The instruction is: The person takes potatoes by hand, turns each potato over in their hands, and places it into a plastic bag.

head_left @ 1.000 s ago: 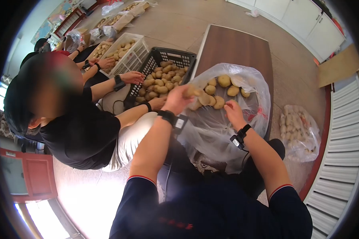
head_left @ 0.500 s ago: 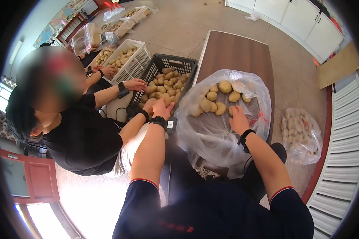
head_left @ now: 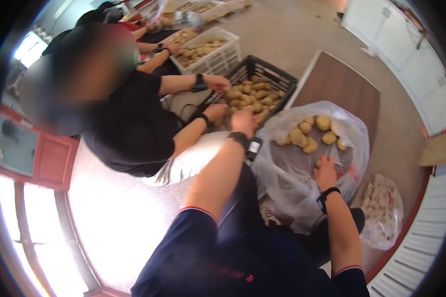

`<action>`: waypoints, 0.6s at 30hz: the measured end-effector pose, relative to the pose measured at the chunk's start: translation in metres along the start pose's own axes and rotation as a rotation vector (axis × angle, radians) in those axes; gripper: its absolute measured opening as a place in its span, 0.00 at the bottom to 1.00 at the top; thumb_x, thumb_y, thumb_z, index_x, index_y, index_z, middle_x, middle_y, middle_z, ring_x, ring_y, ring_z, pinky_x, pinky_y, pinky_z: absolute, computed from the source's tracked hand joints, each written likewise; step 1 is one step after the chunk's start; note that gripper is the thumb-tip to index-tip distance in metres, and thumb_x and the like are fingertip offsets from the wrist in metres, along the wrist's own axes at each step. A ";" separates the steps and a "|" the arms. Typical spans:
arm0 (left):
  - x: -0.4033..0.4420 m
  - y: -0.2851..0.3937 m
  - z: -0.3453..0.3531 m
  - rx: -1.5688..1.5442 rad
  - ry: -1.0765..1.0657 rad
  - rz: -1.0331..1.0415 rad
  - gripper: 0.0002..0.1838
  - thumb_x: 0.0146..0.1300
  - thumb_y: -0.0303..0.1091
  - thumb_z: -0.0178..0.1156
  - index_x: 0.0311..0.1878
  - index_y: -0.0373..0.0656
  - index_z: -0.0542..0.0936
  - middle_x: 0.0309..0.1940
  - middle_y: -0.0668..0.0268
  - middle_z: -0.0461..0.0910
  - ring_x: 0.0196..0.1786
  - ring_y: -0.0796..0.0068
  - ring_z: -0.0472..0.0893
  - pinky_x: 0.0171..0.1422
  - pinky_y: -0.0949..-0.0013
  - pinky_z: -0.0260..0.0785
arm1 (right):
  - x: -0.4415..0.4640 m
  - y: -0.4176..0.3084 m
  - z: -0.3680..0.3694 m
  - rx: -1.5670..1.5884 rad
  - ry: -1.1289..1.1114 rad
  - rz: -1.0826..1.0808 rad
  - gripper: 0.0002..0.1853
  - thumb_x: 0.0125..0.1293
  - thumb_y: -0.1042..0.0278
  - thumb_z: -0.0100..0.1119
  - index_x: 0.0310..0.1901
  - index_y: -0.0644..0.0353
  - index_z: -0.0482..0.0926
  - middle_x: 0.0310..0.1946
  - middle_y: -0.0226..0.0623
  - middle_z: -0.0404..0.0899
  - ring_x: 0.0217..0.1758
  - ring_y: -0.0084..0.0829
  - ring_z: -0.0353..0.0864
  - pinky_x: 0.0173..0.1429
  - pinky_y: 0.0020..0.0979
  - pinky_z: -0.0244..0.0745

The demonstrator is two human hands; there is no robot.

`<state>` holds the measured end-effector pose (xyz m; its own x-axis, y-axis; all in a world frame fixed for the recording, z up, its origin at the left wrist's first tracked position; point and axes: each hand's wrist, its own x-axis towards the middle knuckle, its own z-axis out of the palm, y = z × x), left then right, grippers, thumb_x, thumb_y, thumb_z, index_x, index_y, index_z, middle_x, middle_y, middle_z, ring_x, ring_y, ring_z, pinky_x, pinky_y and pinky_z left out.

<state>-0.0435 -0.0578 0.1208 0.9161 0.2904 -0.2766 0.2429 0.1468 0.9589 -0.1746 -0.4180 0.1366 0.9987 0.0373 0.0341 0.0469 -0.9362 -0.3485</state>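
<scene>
My left hand (head_left: 244,123) reaches over the near edge of a black plastic crate (head_left: 288,81) of potatoes (head_left: 252,97). Its fingers point down at the potatoes, blurred and partly hidden, so a hold does not show. My right hand (head_left: 325,175) is inside a clear plastic bag (head_left: 287,184), its fingers closed around a potato (head_left: 318,162) that shows only in part. Farther back in the same bag lie several loose potatoes (head_left: 307,129). The bag's mouth is spread wide on a brown tabletop (head_left: 339,81).
At my left sits a co-worker in black (head_left: 129,123), with both hands (head_left: 214,113) at the black crate. Beyond stands a white crate (head_left: 223,55) of potatoes. A filled clear bag (head_left: 381,210) rests on the floor at right, near a white radiator (head_left: 416,257).
My view has swung left, so everything sits farther right in it. The co-worker's nearer hand, close against my left hand before, is now apart from it. My right hand stays in the bag.
</scene>
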 end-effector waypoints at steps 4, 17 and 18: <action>-0.049 0.062 0.034 -0.424 0.097 -0.220 0.09 0.69 0.30 0.47 0.46 0.38 0.75 0.36 0.63 0.75 0.35 0.66 0.78 0.41 0.62 0.78 | -0.001 -0.006 0.002 -0.008 -0.057 0.009 0.25 0.53 0.74 0.65 0.53 0.54 0.70 0.56 0.48 0.65 0.47 0.54 0.80 0.48 0.48 0.78; -0.073 0.071 0.063 -0.228 -0.250 -0.204 0.10 0.71 0.37 0.47 0.42 0.42 0.74 0.38 0.63 0.77 0.39 0.67 0.78 0.42 0.62 0.75 | 0.004 0.005 0.011 -0.021 -0.090 0.129 0.22 0.55 0.73 0.61 0.54 0.52 0.72 0.59 0.46 0.67 0.47 0.55 0.81 0.50 0.49 0.78; -0.074 0.069 0.064 -0.194 -0.270 -0.215 0.10 0.71 0.38 0.47 0.41 0.42 0.74 0.39 0.63 0.77 0.39 0.68 0.78 0.41 0.62 0.75 | 0.002 0.010 0.014 0.030 -0.085 0.147 0.24 0.54 0.72 0.62 0.55 0.52 0.72 0.59 0.47 0.68 0.47 0.56 0.80 0.52 0.49 0.77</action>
<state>-0.0746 -0.1293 0.2117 0.9080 -0.0219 -0.4183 0.3974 0.3607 0.8438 -0.1714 -0.4227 0.1200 0.9928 -0.0691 -0.0981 -0.1009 -0.9229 -0.3717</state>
